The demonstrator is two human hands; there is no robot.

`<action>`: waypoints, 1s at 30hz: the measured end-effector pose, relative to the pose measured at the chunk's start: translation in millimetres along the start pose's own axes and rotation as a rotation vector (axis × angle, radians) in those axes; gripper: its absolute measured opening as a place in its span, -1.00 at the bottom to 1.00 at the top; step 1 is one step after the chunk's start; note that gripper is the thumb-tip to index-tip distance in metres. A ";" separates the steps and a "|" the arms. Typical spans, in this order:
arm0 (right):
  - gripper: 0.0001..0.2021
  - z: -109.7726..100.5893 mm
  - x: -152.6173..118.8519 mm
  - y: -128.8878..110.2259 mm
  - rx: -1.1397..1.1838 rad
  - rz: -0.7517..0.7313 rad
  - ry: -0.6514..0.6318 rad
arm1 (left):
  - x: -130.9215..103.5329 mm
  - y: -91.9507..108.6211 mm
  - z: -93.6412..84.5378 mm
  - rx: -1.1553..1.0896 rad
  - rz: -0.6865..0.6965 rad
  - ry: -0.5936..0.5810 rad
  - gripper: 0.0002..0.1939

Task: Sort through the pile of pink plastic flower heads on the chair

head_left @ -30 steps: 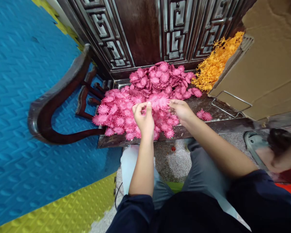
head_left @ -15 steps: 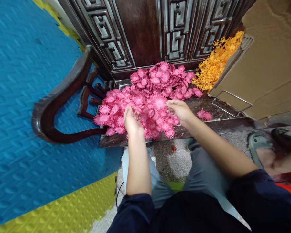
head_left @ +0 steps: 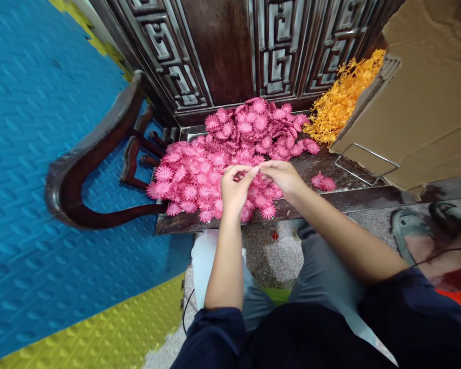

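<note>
My left hand (head_left: 235,188) and my right hand (head_left: 283,175) meet at their fingertips over a heap of pink artificial flowers (head_left: 190,171). Both are closed in a pinch. A pink flower showed at my right fingertips a moment ago; now the fingers mostly cover it and it blends with the heap behind. Whatever my left thumb and forefinger pinch is too small or hidden to make out. The flowers have thin, pointed petals and lie piled on a dark wooden seat (head_left: 307,168).
Orange artificial flower pieces (head_left: 330,110) lie beside a cardboard box (head_left: 426,102). A metal wire loop (head_left: 363,164) sticks out near its base. A curved wooden armrest (head_left: 67,189) borders the left, over blue matting (head_left: 30,246). Another person's sandalled foot (head_left: 415,238) is at right.
My left hand has moved right and slightly up, its fingers closing to meet those of my right hand. The right hand has barely moved. A dark cord now shows near the sandals.
</note>
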State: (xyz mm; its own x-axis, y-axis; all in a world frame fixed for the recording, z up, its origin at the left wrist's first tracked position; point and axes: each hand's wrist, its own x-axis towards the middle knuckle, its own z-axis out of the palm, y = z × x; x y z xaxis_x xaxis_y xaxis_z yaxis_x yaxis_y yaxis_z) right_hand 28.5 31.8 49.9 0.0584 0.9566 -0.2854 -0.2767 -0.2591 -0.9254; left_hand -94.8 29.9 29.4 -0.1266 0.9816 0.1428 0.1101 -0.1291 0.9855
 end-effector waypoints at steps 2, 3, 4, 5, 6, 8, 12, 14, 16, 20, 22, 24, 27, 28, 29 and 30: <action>-0.95 -0.5 0.4 1.9 -0.009 -0.029 0.013 | -1.5 -1.0 1.4 0.078 0.011 -0.015 -0.86; -0.95 -0.9 0.9 2.9 -0.016 -0.043 0.019 | -1.9 -1.3 1.6 0.103 0.016 -0.010 -0.86; -0.95 -1.3 1.4 3.8 -0.023 -0.057 0.024 | -2.1 -1.5 1.5 0.117 0.021 -0.004 -0.86; -0.95 -1.7 2.0 4.6 -0.029 -0.069 0.025 | -2.1 -1.5 1.3 0.124 0.025 0.002 -0.85; -0.95 -2.0 2.6 5.3 -0.033 -0.079 0.025 | -2.1 -1.5 1.1 0.127 0.029 0.004 -0.85; -0.94 -2.2 3.2 6.2 -0.033 -0.094 0.024 | -1.9 -1.7 0.9 0.123 0.031 0.007 -0.85; -0.87 -0.3 2.2 5.8 -0.026 -0.092 0.028 | -1.0 -3.8 2.1 0.107 0.013 0.034 -0.90; -0.88 1.3 1.3 4.8 -0.022 -0.076 0.025 | -0.5 -4.8 3.3 0.102 -0.002 0.053 -0.91; -0.93 2.4 0.7 3.8 -0.012 -0.056 0.025 | 0.3 -5.3 4.2 0.078 -0.015 0.090 -0.93; -0.98 0.6 2.1 2.7 -0.010 -0.031 0.043 | 2.4 -4.8 3.4 -0.021 -0.046 0.207 -0.93; -0.99 -1.7 3.7 2.6 -0.023 -0.019 0.064 | 3.4 -4.1 2.2 -0.075 -0.054 0.265 -0.94; -0.99 -3.0 4.8 2.1 -0.024 0.009 0.101 | 4.0 -3.2 1.6 -0.131 -0.053 0.329 -0.94; -0.97 -0.8 3.3 0.6 0.000 0.059 0.135 | 4.0 -2.4 2.9 -0.200 -0.052 0.418 -0.95; -0.97 0.7 2.0 0.0 0.007 0.067 0.134 | 4.0 -2.2 3.6 -0.211 -0.052 0.443 -0.95; -0.97 2.3 0.7 -0.7 0.010 0.070 0.131 | 4.1 -1.9 3.9 -0.217 -0.051 0.472 -0.96; -0.95 3.6 -0.5 -1.5 0.012 0.074 0.133 | 4.4 -1.4 3.5 -0.220 -0.047 0.510 -0.95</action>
State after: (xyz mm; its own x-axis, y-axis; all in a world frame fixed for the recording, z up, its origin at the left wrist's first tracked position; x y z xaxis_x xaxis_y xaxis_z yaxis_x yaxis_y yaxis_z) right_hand 25.4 32.2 52.3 0.1643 0.9088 -0.3836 -0.2962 -0.3255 -0.8980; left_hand -92.1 34.8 28.3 -0.5937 0.8016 0.0704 -0.1091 -0.1668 0.9799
